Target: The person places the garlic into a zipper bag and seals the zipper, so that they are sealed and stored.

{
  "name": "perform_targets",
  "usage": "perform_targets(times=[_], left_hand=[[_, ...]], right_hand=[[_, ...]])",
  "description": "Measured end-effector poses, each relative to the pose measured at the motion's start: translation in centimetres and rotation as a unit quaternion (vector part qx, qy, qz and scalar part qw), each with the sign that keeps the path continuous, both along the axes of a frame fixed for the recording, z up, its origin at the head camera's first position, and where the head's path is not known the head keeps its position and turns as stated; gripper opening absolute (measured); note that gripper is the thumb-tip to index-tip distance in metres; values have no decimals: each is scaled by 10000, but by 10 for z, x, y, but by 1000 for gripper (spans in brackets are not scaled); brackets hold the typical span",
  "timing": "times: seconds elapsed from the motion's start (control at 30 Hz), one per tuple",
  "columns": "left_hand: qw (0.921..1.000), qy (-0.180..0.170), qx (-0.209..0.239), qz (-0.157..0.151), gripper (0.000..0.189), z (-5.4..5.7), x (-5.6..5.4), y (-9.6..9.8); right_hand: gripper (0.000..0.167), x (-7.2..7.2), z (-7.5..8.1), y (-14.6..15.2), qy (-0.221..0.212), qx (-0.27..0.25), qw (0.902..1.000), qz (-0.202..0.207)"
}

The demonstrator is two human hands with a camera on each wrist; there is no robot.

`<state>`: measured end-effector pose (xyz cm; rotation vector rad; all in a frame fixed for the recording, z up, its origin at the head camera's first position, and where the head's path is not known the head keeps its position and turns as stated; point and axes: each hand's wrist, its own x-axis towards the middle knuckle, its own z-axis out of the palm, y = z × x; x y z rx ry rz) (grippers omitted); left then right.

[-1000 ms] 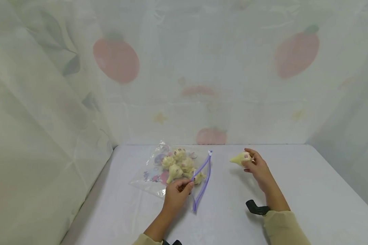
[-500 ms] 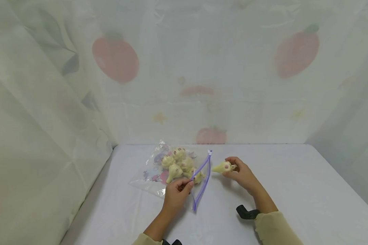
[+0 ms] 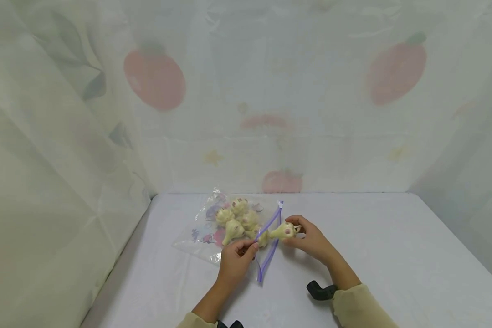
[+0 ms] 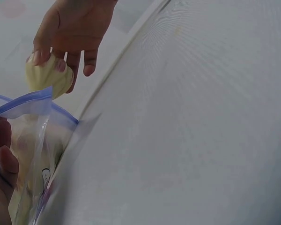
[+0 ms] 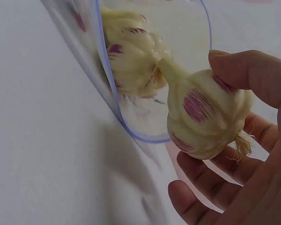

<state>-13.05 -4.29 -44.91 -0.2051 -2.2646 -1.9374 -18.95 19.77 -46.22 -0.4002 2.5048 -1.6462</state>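
Observation:
My right hand (image 3: 309, 239) holds a garlic bulb (image 5: 206, 110) between thumb and fingers. The bulb is cream with purple patches, its stem pointing into the mouth of a clear zip bag (image 3: 201, 228) and its roots toward my palm. With thumb and fingers my left hand (image 3: 235, 262) pinches the near side of the bag's purple zip edge (image 5: 147, 139), and the mouth gapes toward the right. Inside the bag lie several more garlic bulbs (image 3: 233, 230), partly seen through the printed plastic. In the left wrist view, the bag's edge covers the lower part of the held garlic bulb (image 4: 47, 75).
The bag lies on a white-covered table (image 3: 393, 255). Behind it rises a pale curtain (image 3: 332, 150) with printed fruit, and another curtain (image 3: 57, 205) hangs along the left. A black wrist mount (image 3: 321, 290) sticks out from the right sleeve.
My right hand has moved left with the garlic bulb, from apart on the right to the bag's mouth. My left hand has stayed in place, pinching the bag's edge.

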Motion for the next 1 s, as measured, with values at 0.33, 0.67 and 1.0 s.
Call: perform_targets(times=[0.33, 0.67, 1.0], left_hand=[[9997, 216, 134, -25, 19, -28, -12, -4], [9998, 197, 97, -26, 13, -12, -5, -2], [9997, 229, 27, 27, 12, -24, -11, -1]], right_hand=[[62, 5, -6, -22, 276, 421, 9987, -126], [68, 9, -3, -28, 391, 533, 9962, -576], [68, 11, -5, -39, 453, 507, 9942, -828]])
